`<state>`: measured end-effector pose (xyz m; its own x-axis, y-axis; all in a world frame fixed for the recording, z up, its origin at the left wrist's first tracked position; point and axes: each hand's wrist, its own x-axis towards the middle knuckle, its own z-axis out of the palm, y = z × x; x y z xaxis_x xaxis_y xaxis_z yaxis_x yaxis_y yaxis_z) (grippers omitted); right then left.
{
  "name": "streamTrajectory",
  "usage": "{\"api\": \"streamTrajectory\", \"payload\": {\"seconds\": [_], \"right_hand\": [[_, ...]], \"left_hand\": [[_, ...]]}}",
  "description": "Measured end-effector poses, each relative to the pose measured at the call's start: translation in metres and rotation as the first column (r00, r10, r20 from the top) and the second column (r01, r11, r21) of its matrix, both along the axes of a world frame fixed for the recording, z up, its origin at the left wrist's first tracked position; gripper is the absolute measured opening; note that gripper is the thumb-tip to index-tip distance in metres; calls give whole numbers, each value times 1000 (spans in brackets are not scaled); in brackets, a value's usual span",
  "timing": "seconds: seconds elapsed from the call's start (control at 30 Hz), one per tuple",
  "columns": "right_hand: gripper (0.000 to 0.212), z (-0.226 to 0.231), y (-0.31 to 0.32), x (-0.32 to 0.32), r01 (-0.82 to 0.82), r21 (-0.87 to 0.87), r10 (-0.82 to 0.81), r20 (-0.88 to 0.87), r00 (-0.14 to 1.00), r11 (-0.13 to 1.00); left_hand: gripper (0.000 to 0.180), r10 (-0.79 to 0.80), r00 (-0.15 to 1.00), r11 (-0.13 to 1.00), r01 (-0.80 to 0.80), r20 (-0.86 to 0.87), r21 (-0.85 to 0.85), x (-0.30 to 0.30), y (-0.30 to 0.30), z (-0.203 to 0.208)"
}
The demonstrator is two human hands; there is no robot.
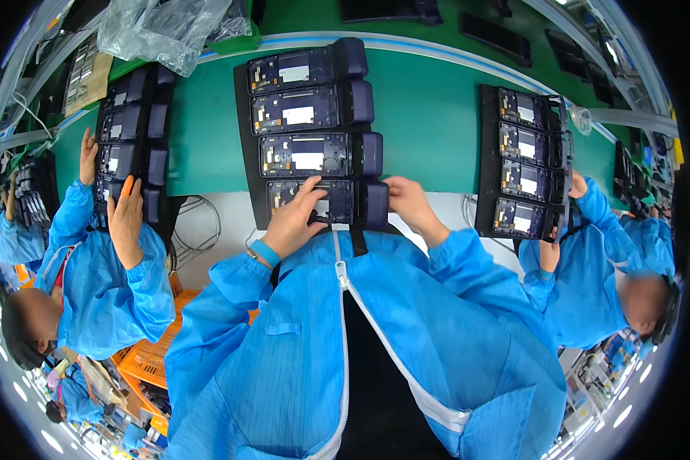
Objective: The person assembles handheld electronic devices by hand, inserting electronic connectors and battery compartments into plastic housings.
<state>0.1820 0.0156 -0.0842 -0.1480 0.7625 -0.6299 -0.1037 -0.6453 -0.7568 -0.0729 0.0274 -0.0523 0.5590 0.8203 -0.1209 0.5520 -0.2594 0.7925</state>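
A black tray [251,165] in front of me holds several open phone housings in a column, with screws, flex cables and white rectangles showing inside. Dark blue covers [372,154] stand along their right side. Over the nearest housing [345,201] lies my left hand [287,221], its thumb and fingers apart and the fingertips touching the housing's inside. Fingers of my right hand [414,205] curl against the right edge of the nearest dark blue cover [373,204]. The undersides of those fingertips are hidden.
Left of me a co-worker's hands [126,218] rest on a similar tray; one finger has an orange cot. Another co-worker's hand [578,185] touches a tray [487,161] on the right. Clear plastic bags [157,31] lie at the far left of the green bench [429,123]. Orange crates [149,354] stand below.
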Motion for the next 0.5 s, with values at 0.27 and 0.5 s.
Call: {"api": "streamTrajectory", "payload": {"seconds": [0.27, 0.5], "right_hand": [[31, -18, -37, -4, 3, -130, 2, 43, 999, 992], [46, -53, -11, -29, 62, -286, -121, -194, 973, 956]], "left_hand": [[49, 33, 999, 996, -30, -38, 80, 8, -4, -3], [29, 706, 707, 679, -657, -47, 327, -135, 61, -109]]}}
